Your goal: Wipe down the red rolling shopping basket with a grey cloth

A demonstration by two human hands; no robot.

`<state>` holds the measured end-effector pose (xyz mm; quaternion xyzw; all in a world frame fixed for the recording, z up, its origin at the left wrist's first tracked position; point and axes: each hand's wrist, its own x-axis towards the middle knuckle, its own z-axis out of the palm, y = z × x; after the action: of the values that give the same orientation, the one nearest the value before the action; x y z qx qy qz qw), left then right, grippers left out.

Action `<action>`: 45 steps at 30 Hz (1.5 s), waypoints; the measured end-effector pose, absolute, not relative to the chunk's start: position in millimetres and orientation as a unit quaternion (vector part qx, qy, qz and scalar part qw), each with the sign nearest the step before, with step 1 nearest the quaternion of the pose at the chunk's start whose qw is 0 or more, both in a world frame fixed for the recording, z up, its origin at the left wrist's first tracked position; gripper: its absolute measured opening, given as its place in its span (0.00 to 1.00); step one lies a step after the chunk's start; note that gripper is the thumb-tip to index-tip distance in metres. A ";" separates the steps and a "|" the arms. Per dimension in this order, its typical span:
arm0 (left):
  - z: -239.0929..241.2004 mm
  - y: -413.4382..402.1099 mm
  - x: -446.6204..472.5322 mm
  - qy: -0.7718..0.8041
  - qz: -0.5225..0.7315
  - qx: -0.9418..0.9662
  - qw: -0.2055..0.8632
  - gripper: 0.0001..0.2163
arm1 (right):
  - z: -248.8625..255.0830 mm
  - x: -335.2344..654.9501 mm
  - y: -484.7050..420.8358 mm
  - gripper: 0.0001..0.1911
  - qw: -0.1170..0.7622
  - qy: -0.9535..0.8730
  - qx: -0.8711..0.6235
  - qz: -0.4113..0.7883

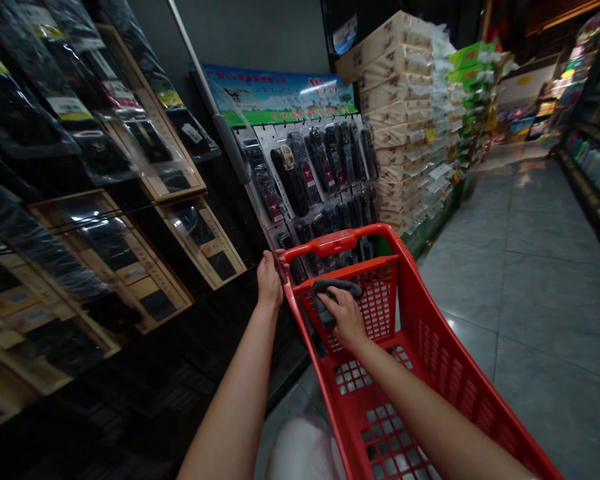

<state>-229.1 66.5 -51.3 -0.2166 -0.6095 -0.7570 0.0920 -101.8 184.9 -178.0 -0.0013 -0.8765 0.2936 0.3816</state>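
A red plastic shopping cart stands in front of me in a shop aisle. My left hand is closed around the left end of its red handle bar. Inside the cart, my right hand rests on a dark, flat packaged item against the front mesh wall, fingers curled over it. Just beyond the cart hangs a rack of dark packaged goods under a blue and green sign.
A wall display of dark packaged items in tan frames fills the left. Stacked cardboard boxes and green packs run along the aisle behind the rack. Shelves line the right. Grey tiled floor stretches ahead on the right.
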 end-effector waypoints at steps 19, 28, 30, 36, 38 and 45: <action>-54.6 89.8 -209.0 -0.559 -0.790 -0.220 0.122 0.26 | -219.8 -83.0 176.1 0.36 0.299 -0.935 0.034 0.189; -84.6 64.3 -194.1 -0.708 -0.595 -0.296 0.238 0.16 | -221.6 -77.2 174.9 0.32 0.325 -0.925 0.034 0.195; -96.2 57.8 -188.6 -0.745 -0.535 -0.306 0.255 0.24 | -231.0 -70.8 176.3 0.33 0.317 -0.926 0.027 0.202; -116.1 56.5 -181.5 -0.754 -0.538 -0.297 0.233 0.28 | -202.7 -81.3 174.4 0.33 0.354 -0.909 0.022 0.216; -117.3 57.9 -181.1 -0.744 -0.553 -0.295 0.232 0.28 | -200.4 -85.6 173.6 0.32 0.362 -0.908 0.022 0.208; -117.3 60.2 -177.1 -0.721 -0.580 -0.300 0.233 0.25 | -256.2 -69.0 179.4 0.33 0.352 -0.905 0.059 0.231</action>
<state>-177.1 60.2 -117.3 -0.3004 -0.7207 -0.5799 0.2325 -69.0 179.4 -256.2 0.0588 -0.9050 0.2312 0.3521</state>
